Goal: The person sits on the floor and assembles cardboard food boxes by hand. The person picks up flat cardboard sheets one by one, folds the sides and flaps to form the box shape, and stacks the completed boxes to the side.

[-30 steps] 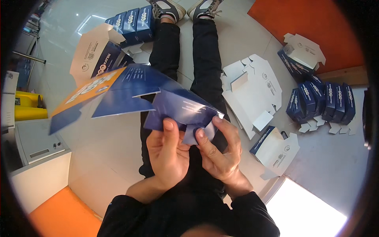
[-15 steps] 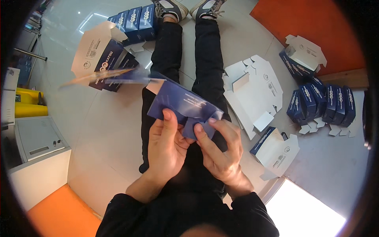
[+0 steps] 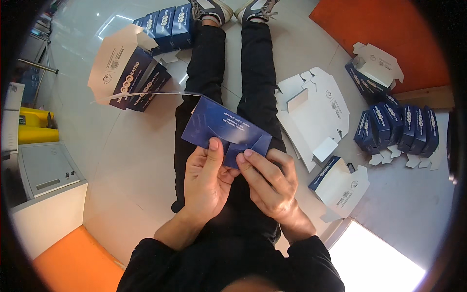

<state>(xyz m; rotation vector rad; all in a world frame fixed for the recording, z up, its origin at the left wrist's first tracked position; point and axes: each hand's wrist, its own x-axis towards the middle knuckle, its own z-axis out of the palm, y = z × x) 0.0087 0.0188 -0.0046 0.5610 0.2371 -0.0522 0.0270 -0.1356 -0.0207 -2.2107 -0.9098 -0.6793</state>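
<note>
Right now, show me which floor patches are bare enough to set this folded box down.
Bare floor lies at the person's left, between the legs, the open box stack and the grey cabinet. Right side is crowded: flat white blanks, a half-open box, a row of blue boxes. Both the left hand and right hand hold the blue box.

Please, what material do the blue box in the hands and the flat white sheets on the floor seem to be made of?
The blue box, held by the left hand and the right hand, looks like thin printed cardboard: sharp fold lines, smooth coated blue face. The flat white sheets seem to be the same card, die-cut with tabs, showing a matte white inner side. The exact coating cannot be told.
</note>
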